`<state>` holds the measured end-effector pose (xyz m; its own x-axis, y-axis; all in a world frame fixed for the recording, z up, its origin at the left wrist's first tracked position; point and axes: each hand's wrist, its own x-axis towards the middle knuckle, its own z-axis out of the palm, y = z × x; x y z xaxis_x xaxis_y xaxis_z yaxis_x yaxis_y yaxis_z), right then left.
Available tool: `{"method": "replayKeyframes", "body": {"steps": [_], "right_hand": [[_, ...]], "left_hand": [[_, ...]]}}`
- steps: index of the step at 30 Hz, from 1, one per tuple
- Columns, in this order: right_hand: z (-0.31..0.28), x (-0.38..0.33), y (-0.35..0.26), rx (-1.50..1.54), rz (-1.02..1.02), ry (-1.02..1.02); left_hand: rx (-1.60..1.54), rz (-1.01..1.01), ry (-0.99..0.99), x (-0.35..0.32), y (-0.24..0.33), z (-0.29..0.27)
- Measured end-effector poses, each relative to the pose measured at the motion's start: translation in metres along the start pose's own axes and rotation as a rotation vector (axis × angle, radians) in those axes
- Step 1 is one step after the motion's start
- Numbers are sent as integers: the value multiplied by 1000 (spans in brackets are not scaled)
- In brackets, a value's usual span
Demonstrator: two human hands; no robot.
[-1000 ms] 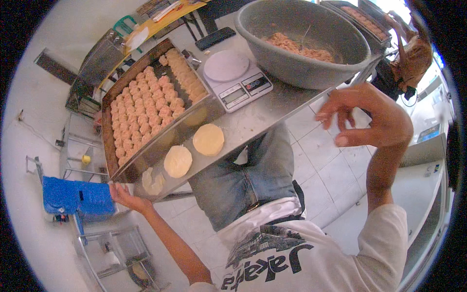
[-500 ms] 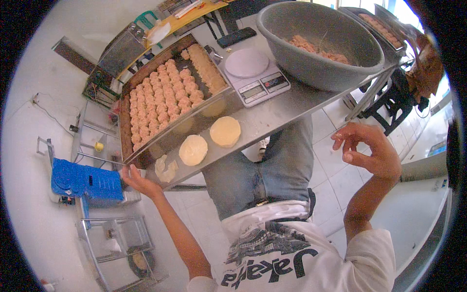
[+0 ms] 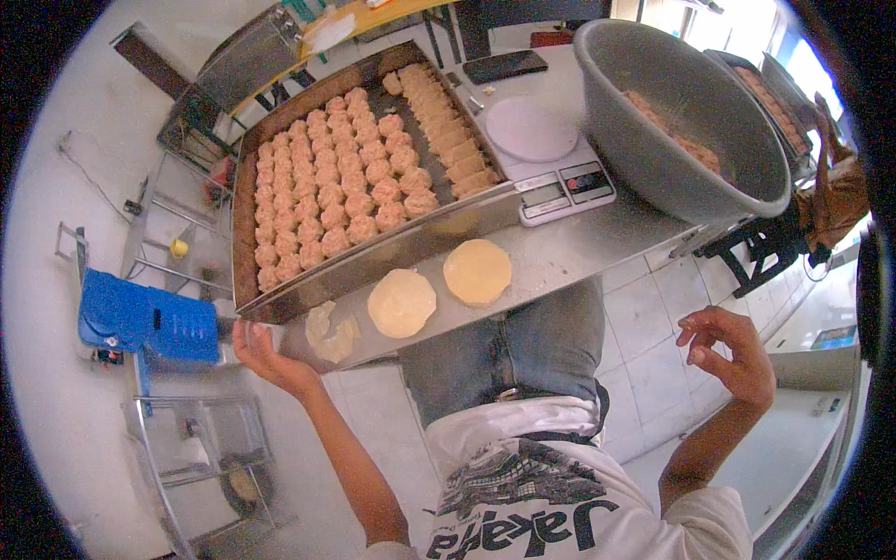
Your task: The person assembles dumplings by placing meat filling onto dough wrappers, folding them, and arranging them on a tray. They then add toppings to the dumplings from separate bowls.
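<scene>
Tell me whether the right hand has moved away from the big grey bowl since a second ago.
Yes. The right hand has dropped down and away from the grey bowl, now empty over the floor tiles.

The right hand (image 3: 733, 350) has dropped from level with the steel table's (image 3: 597, 247) edge to well below it, over the floor tiles, while the left hand (image 3: 261, 350) seems to have closed in under the tray's (image 3: 245, 245) near corner.

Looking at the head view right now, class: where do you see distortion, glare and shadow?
Head view: fisheye bends the tray edges and metal table toward a black rim; bright window glare washes out the upper right, above the grey bowl; the table sheen reflects the tray; the right hand stays sharp.
</scene>
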<state>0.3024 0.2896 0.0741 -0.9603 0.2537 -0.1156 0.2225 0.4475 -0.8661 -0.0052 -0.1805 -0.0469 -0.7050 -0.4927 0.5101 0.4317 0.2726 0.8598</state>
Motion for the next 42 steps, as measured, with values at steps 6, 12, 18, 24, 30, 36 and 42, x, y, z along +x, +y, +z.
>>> {"method": "replayKeyframes", "body": {"steps": [6, 12, 18, 24, 30, 36, 42], "right_hand": [[3, 28, -21, -88, -6, -86], [11, 59, -32, 14, -75, -243], [21, 72, -37, 68, -114, -302], [25, 84, -50, 60, -84, -337], [30, 97, -57, 5, -87, -380], [43, 110, -62, 55, -191, -368], [95, 151, -91, 242, -296, -131]], "left_hand": [[-37, -9, 3, -1, -2, -4], [-31, -16, 9, -1, 0, -1], [-46, -40, 23, -1, 1, -2], [2, -63, 22, -1, 3, -2], [-40, -86, 25, -1, 8, 0], [-144, -136, 36, -3, 7, 1], [-329, -84, 62, 2, 52, 6]]}}
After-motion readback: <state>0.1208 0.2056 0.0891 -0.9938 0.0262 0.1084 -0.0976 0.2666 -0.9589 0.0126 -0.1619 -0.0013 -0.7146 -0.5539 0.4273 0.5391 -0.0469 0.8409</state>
